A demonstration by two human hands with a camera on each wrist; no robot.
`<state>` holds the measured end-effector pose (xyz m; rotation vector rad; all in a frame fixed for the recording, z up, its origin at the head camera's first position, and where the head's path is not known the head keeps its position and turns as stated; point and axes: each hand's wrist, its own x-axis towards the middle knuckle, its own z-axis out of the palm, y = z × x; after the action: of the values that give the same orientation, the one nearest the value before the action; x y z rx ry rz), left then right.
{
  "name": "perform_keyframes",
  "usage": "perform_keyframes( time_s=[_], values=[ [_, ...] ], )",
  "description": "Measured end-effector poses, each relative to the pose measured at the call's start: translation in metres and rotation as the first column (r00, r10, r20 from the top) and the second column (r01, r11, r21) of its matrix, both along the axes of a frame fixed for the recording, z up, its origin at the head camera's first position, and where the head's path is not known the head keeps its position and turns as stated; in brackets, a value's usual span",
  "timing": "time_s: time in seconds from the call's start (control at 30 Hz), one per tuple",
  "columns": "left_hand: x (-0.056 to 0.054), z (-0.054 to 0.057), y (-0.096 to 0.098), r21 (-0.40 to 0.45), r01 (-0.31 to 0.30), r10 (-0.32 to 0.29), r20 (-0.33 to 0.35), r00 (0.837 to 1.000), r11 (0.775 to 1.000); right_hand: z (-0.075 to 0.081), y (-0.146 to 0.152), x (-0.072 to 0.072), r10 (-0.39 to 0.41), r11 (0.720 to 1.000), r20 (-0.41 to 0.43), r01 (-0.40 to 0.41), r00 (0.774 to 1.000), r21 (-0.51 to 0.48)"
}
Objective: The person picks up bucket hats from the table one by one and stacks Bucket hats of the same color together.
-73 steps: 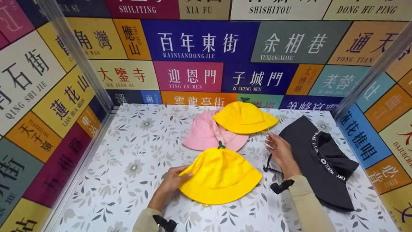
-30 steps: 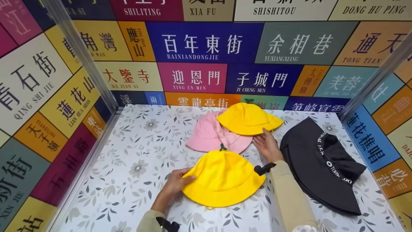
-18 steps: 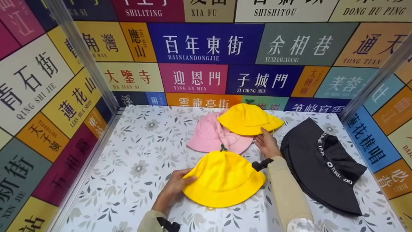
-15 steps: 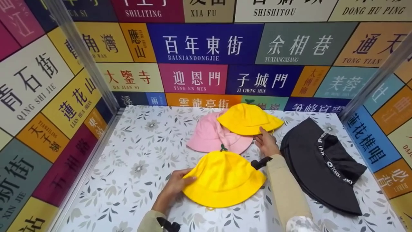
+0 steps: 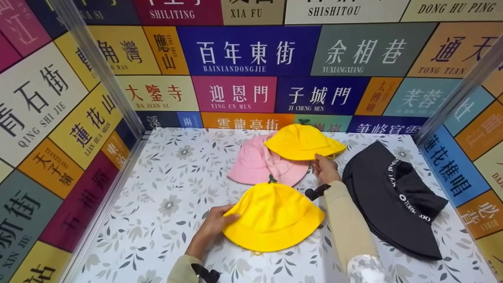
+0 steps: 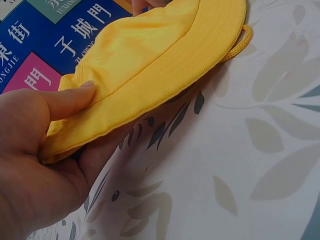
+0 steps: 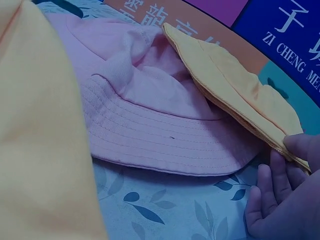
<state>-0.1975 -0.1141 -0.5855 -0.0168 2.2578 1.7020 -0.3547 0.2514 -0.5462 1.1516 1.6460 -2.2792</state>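
Observation:
A yellow bucket hat (image 5: 273, 220) with a green sprout on top is at the middle front. My left hand (image 5: 215, 223) grips its brim on the left side, thumb above and fingers beneath, as the left wrist view shows. Behind it a second yellow bucket hat (image 5: 302, 143) overlaps a pink bucket hat (image 5: 251, 161). With thumb and index finger my right hand (image 5: 325, 168) pinches the front brim of that rear yellow hat, the other fingers loosely bent below. In the right wrist view the rear hat's brim (image 7: 225, 107) is tilted up over the pink crown.
A large black bucket hat (image 5: 387, 212) with a lettered band lies on its side at the right. White leaf-patterned cloth (image 5: 169, 181) covers the table. Panels with street names (image 5: 251, 51) wall off the back and both sides.
My right hand has moved from beside the black hat to the rear yellow hat and taken its brim, which is now slightly raised. My left hand keeps its hold on the front hat.

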Motion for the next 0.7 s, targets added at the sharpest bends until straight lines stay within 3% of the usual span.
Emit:
perform_keyframes(
  time_s=[0.2,0.5,0.7],
  values=[
    [0.0026,-0.0008,0.0010,0.025,-0.012,0.012,0.027,1.000,1.000,-0.0050,-0.0006,-0.0025,-0.031,0.999,-0.030,0.030,0.999,-0.039],
    [0.0033,-0.0001,0.0005,0.046,-0.022,0.020,0.058,0.998,0.999,-0.0058,-0.0002,0.0023,-0.091,0.953,-0.141,0.045,0.986,-0.298],
    [0.0021,-0.0037,-0.0003,0.044,-0.010,0.009,0.031,0.999,0.999,-0.0079,-0.0004,0.0030,-0.124,0.946,-0.138,0.076,0.983,-0.314]
  ],
)
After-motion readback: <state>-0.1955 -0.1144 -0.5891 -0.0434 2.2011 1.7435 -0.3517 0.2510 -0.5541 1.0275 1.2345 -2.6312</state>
